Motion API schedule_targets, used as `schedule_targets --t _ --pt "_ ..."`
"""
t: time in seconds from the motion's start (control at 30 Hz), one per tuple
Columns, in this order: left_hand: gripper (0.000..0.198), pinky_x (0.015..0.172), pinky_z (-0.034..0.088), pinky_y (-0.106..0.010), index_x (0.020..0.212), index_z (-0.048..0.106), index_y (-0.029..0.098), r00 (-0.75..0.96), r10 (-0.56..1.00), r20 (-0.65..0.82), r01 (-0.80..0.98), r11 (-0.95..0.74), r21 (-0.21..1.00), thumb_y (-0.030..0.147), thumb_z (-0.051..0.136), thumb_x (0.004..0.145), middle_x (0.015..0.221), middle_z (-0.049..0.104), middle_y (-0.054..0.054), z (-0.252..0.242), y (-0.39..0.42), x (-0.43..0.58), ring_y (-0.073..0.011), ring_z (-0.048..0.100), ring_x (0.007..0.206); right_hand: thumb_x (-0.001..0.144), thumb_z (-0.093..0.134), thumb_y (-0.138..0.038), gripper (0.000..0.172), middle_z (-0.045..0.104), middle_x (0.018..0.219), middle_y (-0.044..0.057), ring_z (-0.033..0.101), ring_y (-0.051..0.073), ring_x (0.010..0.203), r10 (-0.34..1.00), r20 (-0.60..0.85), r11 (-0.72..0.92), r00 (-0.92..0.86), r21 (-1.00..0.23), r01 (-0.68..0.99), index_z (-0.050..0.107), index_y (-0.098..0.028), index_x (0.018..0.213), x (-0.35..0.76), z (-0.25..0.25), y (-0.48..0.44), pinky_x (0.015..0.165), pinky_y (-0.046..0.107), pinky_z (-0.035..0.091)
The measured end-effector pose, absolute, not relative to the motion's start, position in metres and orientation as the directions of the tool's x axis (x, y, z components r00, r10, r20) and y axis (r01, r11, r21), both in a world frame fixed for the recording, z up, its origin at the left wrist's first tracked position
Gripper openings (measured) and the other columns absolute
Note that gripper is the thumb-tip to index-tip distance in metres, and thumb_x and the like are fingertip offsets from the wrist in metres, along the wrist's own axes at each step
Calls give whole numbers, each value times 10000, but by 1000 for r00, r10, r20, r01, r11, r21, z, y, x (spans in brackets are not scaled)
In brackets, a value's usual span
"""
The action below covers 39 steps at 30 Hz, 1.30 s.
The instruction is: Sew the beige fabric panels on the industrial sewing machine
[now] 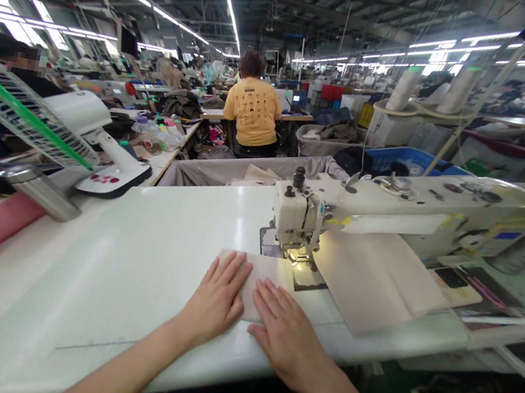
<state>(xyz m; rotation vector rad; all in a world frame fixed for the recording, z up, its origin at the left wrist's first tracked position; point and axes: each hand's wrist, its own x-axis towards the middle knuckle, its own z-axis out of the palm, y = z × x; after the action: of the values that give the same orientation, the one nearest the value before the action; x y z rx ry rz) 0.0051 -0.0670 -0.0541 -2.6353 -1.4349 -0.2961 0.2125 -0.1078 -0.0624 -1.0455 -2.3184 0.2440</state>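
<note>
A small beige fabric piece point(248, 299) lies on the white machine table point(164, 260), just in front of the sewing machine's lit needle area point(300, 255). My left hand point(219, 294) rests flat on its left part, fingers stretched out. Flat on the right part lies my right hand point(283, 325), its fingers extended side by side. Both palms face down, and neither grips the cloth. The sewing machine point(297, 213) stands just beyond, its arm running off to the right. Under that arm a larger beige fabric panel point(374, 284) is spread, apart from my hands.
A white fan point(114, 174) and a metal flask point(40, 191) stand at the left. Behind the table is a grey cloth-lined bin point(196, 171). A person in a yellow shirt point(253, 113) sits beyond. Thread cones point(403, 89) rise at the right, above a blue crate point(409, 156).
</note>
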Motion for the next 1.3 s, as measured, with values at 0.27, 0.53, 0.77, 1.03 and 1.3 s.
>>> schedule_targets --t 0.27,0.53,0.77,1.03,1.3 --pt "592 1183 293 -532 1496 416 68 517 837 180 856 -510 -83 345 440 974 1565 395 -217 -64 -75 -1 -344 355 1465 1020 413 -261 481 448 1549 127 422 259 1438 869 238 494 -434 -352 795 483 -135 1478 244 -73 -88 1178 484 382" --pt "582 1209 275 -519 1537 368 181 687 724 66 715 -689 118 458 431 1029 1617 339 -114 -42 -49 41 -284 300 1500 960 491 -238 491 515 1505 145 494 285 1382 862 312 499 -399 -391 773 530 -137 1439 248 -79 -84 1153 497 414" --pt "606 1222 230 -536 1555 343 192 699 714 43 698 -694 177 485 427 1031 1631 303 -114 -46 -38 40 -289 275 1511 940 565 -275 513 549 1470 164 498 302 1373 867 361 487 -344 -462 741 528 -153 1437 252 -80 -76 1144 520 420" --pt "609 1225 223 -530 1563 326 195 701 712 46 695 -696 182 488 410 1036 1637 292 -106 -45 -37 40 -283 263 1516 931 563 -252 509 537 1479 172 491 307 1380 867 338 490 -366 -443 751 539 -122 1423 253 -78 -74 1142 530 422" --pt "631 1223 223 -529 1570 312 191 714 700 35 687 -709 157 488 438 1028 1638 280 -123 -46 -26 36 -294 259 1516 931 585 -268 514 538 1477 175 498 321 1374 875 327 471 -358 -397 788 546 -103 1416 250 -76 -75 1136 529 432"
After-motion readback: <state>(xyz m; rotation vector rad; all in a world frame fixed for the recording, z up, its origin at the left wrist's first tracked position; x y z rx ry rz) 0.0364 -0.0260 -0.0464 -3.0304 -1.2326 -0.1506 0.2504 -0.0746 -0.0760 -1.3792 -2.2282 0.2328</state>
